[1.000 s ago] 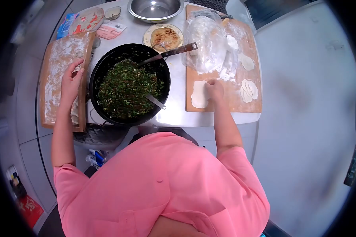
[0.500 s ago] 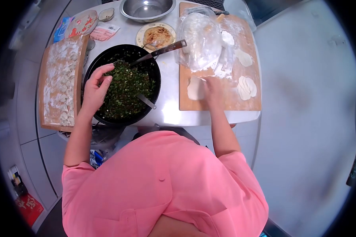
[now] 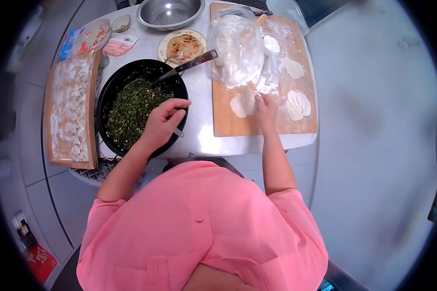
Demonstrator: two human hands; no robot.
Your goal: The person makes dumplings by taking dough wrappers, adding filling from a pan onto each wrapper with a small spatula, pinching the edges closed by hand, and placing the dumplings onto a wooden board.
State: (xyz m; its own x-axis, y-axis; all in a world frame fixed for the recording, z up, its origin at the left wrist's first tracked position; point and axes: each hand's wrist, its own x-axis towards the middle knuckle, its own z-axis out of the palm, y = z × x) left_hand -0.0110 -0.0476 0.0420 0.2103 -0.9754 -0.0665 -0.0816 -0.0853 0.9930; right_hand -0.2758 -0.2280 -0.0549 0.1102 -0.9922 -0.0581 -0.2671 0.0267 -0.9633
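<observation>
My left hand [image 3: 162, 126] hovers over the right side of a black pot [image 3: 102, 104] full of chopped green filling [image 3: 133, 109]. Its fingers are curved and apart from the thumb, with nothing seen between them. A wooden-handled utensil [image 3: 192, 62] leans on the pot's far rim, and the metal handle end [image 3: 179, 133] of another shows beside my left hand. Over the wooden board [image 3: 230, 126], my right hand [image 3: 267, 111] pinches the edge of a thin round dough wrapper [image 3: 241, 105]. Several overlapping wrappers [image 3: 298, 105] lie to its right.
A clear plastic bag [image 3: 235, 46] and loose flour [image 3: 272, 44] cover part of the board's far side. At left stands a floured wooden tray [image 3: 92, 140] with rows of small dumplings [image 3: 77, 109]. Farther back are a browned flatbread [image 3: 184, 47] on a plate and a steel bowl [image 3: 170, 14].
My left hand has moved right across the pot, from its left side to its right. My right hand has shifted slightly right, and the wrapper's edge looks lifted. The view has turned a little.
</observation>
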